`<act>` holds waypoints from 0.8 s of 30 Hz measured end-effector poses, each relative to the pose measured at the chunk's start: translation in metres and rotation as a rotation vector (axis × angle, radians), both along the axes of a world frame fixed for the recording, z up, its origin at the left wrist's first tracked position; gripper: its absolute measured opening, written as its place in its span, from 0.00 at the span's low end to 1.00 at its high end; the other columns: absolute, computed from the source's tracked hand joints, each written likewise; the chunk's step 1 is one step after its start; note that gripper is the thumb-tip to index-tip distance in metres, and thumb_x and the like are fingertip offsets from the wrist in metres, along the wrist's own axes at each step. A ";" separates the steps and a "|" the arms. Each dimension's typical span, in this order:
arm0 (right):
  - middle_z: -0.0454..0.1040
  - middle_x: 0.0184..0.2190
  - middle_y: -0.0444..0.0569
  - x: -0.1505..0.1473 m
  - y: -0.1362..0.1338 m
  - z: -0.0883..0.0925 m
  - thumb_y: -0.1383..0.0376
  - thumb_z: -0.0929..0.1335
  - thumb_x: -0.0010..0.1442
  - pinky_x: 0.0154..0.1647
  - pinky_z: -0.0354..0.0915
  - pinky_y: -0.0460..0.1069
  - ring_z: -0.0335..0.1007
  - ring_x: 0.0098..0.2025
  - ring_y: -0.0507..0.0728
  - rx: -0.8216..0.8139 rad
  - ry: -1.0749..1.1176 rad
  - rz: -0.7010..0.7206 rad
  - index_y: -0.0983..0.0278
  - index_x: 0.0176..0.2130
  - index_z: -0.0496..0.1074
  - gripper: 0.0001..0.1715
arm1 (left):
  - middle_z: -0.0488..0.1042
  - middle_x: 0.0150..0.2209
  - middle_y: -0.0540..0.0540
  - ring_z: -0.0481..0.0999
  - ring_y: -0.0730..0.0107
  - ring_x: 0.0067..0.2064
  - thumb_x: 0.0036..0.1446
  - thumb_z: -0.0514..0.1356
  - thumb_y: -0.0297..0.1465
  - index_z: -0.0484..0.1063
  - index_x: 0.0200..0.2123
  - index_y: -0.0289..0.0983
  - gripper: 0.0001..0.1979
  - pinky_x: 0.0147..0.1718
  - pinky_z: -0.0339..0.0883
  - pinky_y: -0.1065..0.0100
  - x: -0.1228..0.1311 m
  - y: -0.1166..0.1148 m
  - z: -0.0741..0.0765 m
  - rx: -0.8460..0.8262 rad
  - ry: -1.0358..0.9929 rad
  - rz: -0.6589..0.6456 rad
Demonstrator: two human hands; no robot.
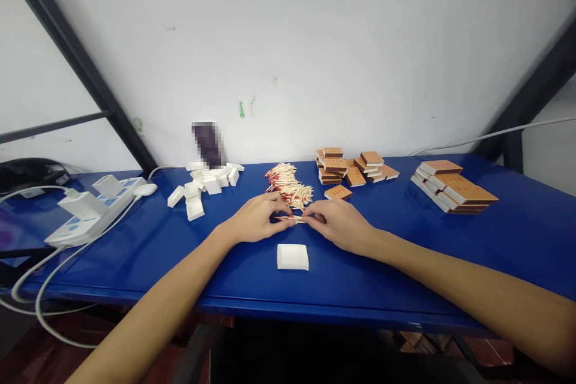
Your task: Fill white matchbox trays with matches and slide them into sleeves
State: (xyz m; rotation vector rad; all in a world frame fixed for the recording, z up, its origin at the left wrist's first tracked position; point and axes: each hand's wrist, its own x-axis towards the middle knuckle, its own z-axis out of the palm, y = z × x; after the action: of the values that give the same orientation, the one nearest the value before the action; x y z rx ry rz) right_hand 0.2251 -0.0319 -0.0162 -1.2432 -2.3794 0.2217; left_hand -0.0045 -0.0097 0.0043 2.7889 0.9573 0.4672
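Observation:
Between my two hands lies a small bunch of matches (297, 219), pale sticks with red heads, just in front of a larger match pile (290, 183). My left hand (258, 218) pinches the bunch from the left with thumb and fingers. From the right, my right hand (338, 223) closes its thumb and fingertips on the other end. Nearer the table's front edge sits a white matchbox tray (293, 257), its open side up; I see no matches in it. An orange-brown matchbox sleeve or box (338, 192) lies beyond my right hand.
White trays (212, 185) are heaped at the back left. Orange matchboxes (333, 165) stand piled behind my right hand, with another stack (459, 186) farther right. A power strip (96, 210) with cables occupies the left of the blue table (387, 294). Behind is a white wall.

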 end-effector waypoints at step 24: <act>0.72 0.24 0.43 0.004 -0.008 0.000 0.65 0.67 0.63 0.29 0.54 0.46 0.62 0.25 0.50 -0.008 0.004 0.115 0.63 0.41 0.77 0.09 | 0.70 0.37 0.46 0.71 0.64 0.40 0.58 0.60 0.34 0.76 0.43 0.39 0.11 0.41 0.66 0.63 -0.012 0.002 0.008 0.050 0.038 0.065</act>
State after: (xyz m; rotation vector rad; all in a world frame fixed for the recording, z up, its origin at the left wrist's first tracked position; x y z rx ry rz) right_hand 0.2293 -0.0395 -0.0159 -1.1095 -2.4510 0.2693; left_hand -0.0168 -0.0073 0.0124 2.8280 1.0616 0.4547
